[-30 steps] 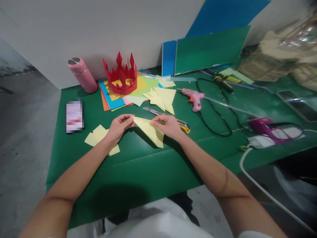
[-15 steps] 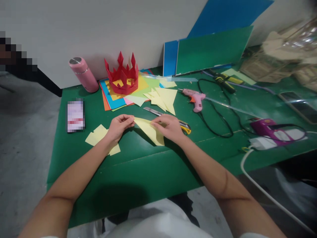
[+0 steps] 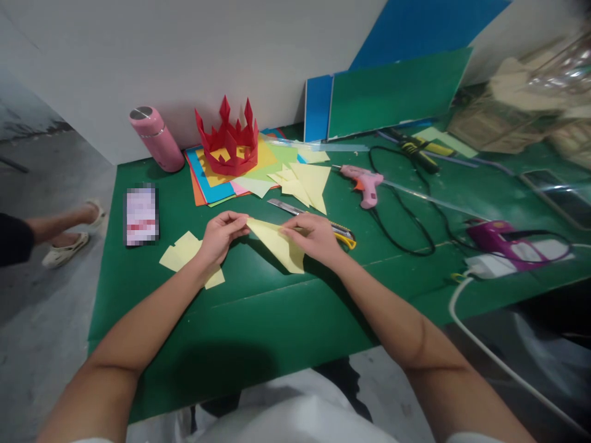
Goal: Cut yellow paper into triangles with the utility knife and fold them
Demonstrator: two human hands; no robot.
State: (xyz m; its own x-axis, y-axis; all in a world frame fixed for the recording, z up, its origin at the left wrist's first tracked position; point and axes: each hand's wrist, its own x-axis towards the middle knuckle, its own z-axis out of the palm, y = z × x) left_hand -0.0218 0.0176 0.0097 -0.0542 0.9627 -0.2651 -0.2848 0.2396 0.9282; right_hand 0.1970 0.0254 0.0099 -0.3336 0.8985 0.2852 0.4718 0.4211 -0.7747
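Work on the yellow paper (image 3: 277,243) looks partway through. The sheet is already folded into a long pointed wedge and sits low over the table (image 3: 258,320), between the two hands and just in front of a utility knife (image 3: 344,235). The left hand (image 3: 221,234) has its thumb and fingertips closed on the narrow tip. The right hand (image 3: 314,237) has its fingers closed on the upper edge, pinching a crease. I cannot tell whether the paper's lower corner touches the surface.

A small pile of similar yellow pointed pieces (image 3: 307,183) lies behind, so several appear finished, and this one seems to need more creasing. A red paper crown (image 3: 227,143) stands on a stack of coloured sheets (image 3: 207,184). Yellow offcuts (image 3: 180,252) lie beside the left wrist.

The table is covered in green. On it are a phone (image 3: 141,216), a pink bottle (image 3: 156,138), a pink glue gun (image 3: 364,183) with a black cord, and a purple tool (image 3: 496,240) near the right edge. Blue and green boards (image 3: 392,92) lean on a plain pale wall (image 3: 184,55). The floor (image 3: 41,320) is grey concrete, and another person's sandalled feet (image 3: 64,246) show at the left.
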